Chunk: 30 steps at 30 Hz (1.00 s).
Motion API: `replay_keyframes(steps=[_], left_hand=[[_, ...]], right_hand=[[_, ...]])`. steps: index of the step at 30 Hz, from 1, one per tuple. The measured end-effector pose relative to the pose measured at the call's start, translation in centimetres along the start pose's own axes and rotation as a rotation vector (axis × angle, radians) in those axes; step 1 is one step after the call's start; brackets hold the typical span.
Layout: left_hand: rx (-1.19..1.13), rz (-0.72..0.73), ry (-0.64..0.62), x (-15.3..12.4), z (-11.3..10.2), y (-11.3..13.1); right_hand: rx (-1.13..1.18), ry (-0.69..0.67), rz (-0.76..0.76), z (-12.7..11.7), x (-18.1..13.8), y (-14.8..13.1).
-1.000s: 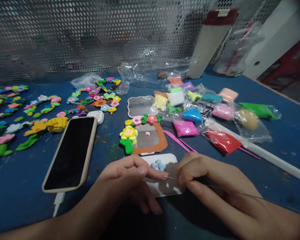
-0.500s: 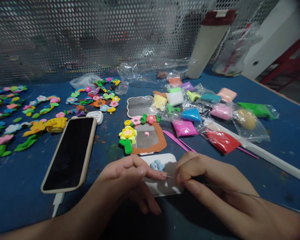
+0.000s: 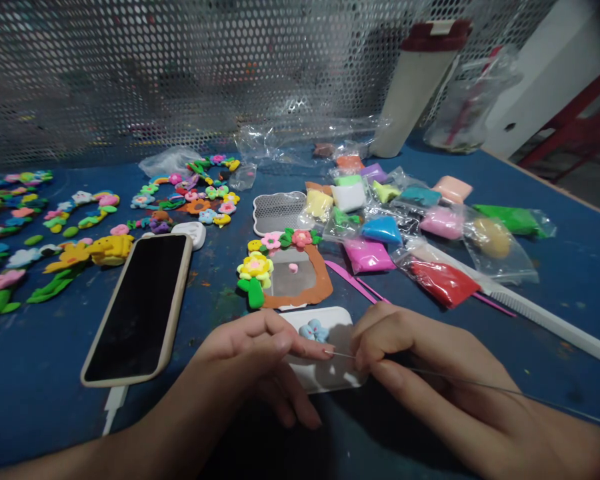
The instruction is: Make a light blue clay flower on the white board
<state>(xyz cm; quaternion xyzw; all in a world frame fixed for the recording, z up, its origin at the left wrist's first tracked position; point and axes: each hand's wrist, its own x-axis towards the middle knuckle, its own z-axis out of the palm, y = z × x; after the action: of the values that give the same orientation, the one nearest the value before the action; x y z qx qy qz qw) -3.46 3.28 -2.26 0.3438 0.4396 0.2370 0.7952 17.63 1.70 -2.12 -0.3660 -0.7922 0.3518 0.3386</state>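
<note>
Pinched between the thumb and fingers of my right hand (image 3: 405,360) is a thin metal wire (image 3: 475,383), which runs back along the wrist. Its tip meets the index fingertip of my left hand (image 3: 270,347), where a tiny reddish speck shows. That index finger is stretched out and the other left fingers hang loosely apart. Under both hands lies a small white tray (image 3: 337,380), bearing a light blue clay flower (image 3: 314,330) with small red marks. Just behind stands a mirror frame (image 3: 310,290) of brown clay with flowers and leaves, a pink clay bit (image 3: 293,268) on its glass.
A charging phone (image 3: 140,307) lies at left, near several colourful clay wreaths (image 3: 83,210). Bagged clay packets (image 3: 380,230), pink tools (image 3: 353,280) and a white comb (image 3: 545,320) are at right. A tumbler (image 3: 420,87) stands behind, before a perforated metal panel (image 3: 180,73).
Both hands hold nearly the same pose. The wire tip stays at my left index fingertip, and my right hand has shifted very slightly.
</note>
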Motion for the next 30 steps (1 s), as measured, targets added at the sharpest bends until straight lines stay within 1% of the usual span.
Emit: replay_keyframes(steps=[7,19,30], left_hand=[[0.023,-0.008,0.004,-0.01,0.00,0.02],[0.019,0.027,-0.004,0.06,0.06,-0.08],[0.017,0.017,0.017,0.01,0.10,-0.04]], right_hand=[[0.006,-0.014,0.030,0.12,-0.26,0.13],[0.008,-0.030,0.032,0.00,-0.29,0.10],[0.030,-0.063,0.023,0.03,-0.22,0.45]])
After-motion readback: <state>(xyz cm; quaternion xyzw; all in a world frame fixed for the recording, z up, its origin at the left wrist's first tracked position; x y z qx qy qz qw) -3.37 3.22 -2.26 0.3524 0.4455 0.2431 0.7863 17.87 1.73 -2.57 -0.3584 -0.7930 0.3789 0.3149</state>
